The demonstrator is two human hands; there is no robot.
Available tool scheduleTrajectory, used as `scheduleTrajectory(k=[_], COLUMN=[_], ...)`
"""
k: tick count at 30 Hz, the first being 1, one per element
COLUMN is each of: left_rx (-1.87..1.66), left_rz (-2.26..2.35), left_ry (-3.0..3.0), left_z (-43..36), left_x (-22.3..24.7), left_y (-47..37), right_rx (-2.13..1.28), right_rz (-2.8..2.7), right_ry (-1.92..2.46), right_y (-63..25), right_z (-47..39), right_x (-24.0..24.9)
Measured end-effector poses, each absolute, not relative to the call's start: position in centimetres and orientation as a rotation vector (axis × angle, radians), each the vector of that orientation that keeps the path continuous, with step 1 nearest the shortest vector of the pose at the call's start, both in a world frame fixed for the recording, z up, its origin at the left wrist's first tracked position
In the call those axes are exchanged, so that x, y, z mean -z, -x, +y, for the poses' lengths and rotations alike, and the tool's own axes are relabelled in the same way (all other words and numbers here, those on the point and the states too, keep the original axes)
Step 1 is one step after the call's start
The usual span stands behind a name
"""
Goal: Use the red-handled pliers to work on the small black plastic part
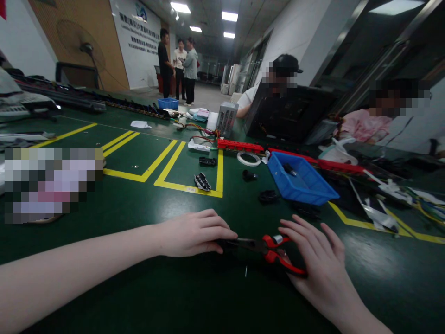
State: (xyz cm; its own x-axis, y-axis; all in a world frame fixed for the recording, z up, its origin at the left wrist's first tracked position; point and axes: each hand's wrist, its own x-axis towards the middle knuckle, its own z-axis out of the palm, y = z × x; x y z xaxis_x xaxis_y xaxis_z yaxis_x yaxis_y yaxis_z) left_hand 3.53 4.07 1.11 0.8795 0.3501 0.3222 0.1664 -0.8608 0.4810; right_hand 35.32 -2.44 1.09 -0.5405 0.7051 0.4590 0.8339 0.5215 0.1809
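Note:
Low over the green table, my right hand [318, 266] has the red-handled needle-nose pliers [270, 250] between thumb and palm, with its other fingers loosely spread. The plier handles are apart, and the jaws point left. My left hand [198, 234] is closed, fingers bent down, on a small black part [227, 245] at the jaw tips. Its fingers hide much of this part, so I cannot tell how the jaws meet it. Beneath the pliers lies a thin pale sliver [246, 271].
Beyond my hands lie several black parts, one [202, 182] with silvery bits, and a blue bin [301, 178]. A white ring [248, 159] is near red strips [239, 146]. A metal power supply box [227, 118] stands farther back. People sit across the table; others stand behind.

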Motion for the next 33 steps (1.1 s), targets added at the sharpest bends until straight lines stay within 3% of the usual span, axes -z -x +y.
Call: scheduleTrajectory(k=[5, 25, 33], left_rx=[-0.587, -0.385, -0.603], left_rz=[0.357, 0.427, 0.41], left_ry=[-2.564, -2.508, -2.453], left_z=[3.6, 4.2, 3.4], left_x=[-1.2, -0.9, -1.8], left_y=[-3.8, -4.0, -3.4], right_rx=[0.653, 0.414, 0.087], right_rz=[-2.41, -2.55, -2.337], right_ry=[1.349, 1.372, 1.404], right_y=[-35.1, -37.6, -34.9], right_z=[-2.9, -1.8, -2.5], right_x=[-1.2, -1.3, -2.2])
